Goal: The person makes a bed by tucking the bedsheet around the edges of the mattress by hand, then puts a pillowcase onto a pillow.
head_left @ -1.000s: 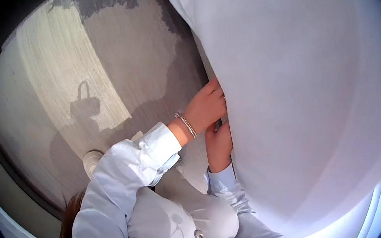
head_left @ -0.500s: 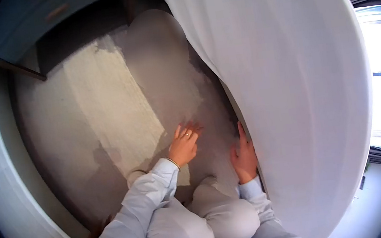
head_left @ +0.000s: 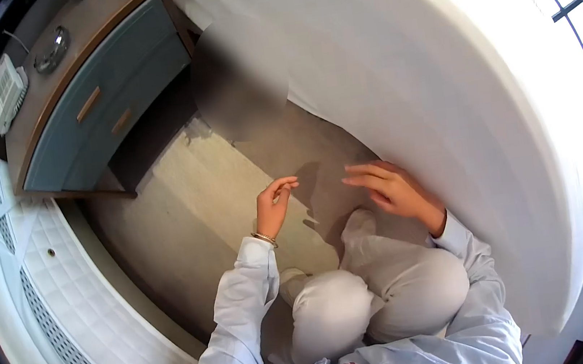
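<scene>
My left hand [head_left: 273,207] is held above the carpet [head_left: 191,194], its fingers bent with a gap between thumb and fingertips and nothing in it. To the right, my right hand [head_left: 396,189] has its fingers apart and pointing left, also holding nothing. It is close to the side of the white sheet [head_left: 426,93] that covers a bed. A bracelet [head_left: 263,238] circles my left wrist. My bent knees [head_left: 332,308] are below both hands.
A blue-grey drawer cabinet [head_left: 106,95] stands at the upper left, with a telephone [head_left: 6,93] and a glass ashtray [head_left: 52,51] on top. A white quilted mattress [head_left: 71,282] lies along the left. A window [head_left: 569,10] is at the upper right.
Both hands have come away from the sheet's lower edge and are now raised and apart. The view has tilted up, bringing the cabinet, telephone and left mattress into sight.
</scene>
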Demonstrator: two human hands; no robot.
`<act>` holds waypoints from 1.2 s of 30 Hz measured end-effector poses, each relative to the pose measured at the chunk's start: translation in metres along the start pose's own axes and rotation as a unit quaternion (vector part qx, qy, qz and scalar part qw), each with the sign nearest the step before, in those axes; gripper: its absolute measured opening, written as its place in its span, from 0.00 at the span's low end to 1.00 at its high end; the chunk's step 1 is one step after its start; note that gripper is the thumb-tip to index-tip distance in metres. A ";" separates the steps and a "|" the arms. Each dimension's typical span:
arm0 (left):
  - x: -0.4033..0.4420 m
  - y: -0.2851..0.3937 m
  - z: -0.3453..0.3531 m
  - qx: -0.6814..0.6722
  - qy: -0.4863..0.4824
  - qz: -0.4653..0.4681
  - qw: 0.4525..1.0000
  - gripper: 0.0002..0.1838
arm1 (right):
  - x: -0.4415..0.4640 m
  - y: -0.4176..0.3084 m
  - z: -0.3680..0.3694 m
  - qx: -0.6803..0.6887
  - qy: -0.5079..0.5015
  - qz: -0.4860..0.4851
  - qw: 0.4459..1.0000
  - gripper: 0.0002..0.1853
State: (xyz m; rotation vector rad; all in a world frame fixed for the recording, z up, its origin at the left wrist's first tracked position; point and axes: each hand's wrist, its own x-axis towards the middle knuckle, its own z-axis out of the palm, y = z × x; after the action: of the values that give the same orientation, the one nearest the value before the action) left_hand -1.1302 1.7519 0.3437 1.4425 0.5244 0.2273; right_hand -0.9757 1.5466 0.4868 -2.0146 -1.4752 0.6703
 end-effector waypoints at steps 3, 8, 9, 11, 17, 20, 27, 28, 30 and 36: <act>0.023 -0.005 0.006 -0.009 -0.022 0.023 0.999 0.13 | 0.025 0.000 0.027 0.048 0.131 -0.077 0.987 0.28; 0.009 -0.046 0.001 0.291 -0.057 0.154 0.943 0.16 | 0.096 0.031 0.092 0.091 0.125 -0.135 0.979 0.27; -0.001 -0.051 -0.007 0.293 -0.054 0.144 0.944 0.16 | 0.108 0.030 0.103 0.076 0.114 -0.162 0.977 0.25; -0.012 -0.047 -0.032 0.387 -0.050 0.091 0.916 0.15 | 0.134 0.036 0.109 0.072 0.104 -0.219 0.967 0.23; 0.012 0.039 -0.117 0.120 0.211 -0.044 0.969 0.12 | 0.203 0.027 0.089 0.083 0.041 -0.298 0.950 0.18; 0.029 0.088 -0.143 -0.068 0.350 0.003 0.934 0.13 | 0.214 0.011 0.065 0.167 0.067 -0.251 0.951 0.18; 0.089 0.167 -0.157 0.462 0.003 -0.037 0.886 0.14 | 0.220 0.027 0.028 0.280 0.122 -0.138 0.942 0.20; 0.115 0.154 -0.157 0.413 0.012 0.003 0.911 0.15 | 0.221 0.031 0.030 0.279 0.119 -0.127 0.944 0.20; 0.176 0.104 -0.154 0.111 0.015 0.041 0.993 0.19 | 0.222 0.039 0.030 0.226 0.129 -0.120 0.958 0.18; 0.243 0.059 -0.056 -0.204 0.098 -0.190 0.956 0.33 | 0.184 0.047 0.064 0.131 -0.026 -0.027 0.991 0.21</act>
State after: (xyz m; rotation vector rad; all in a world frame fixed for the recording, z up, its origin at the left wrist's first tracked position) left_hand -0.9362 1.9199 0.3494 0.9011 0.8515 0.1592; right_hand -0.9358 1.7200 0.3950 -1.7635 -1.3852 0.8531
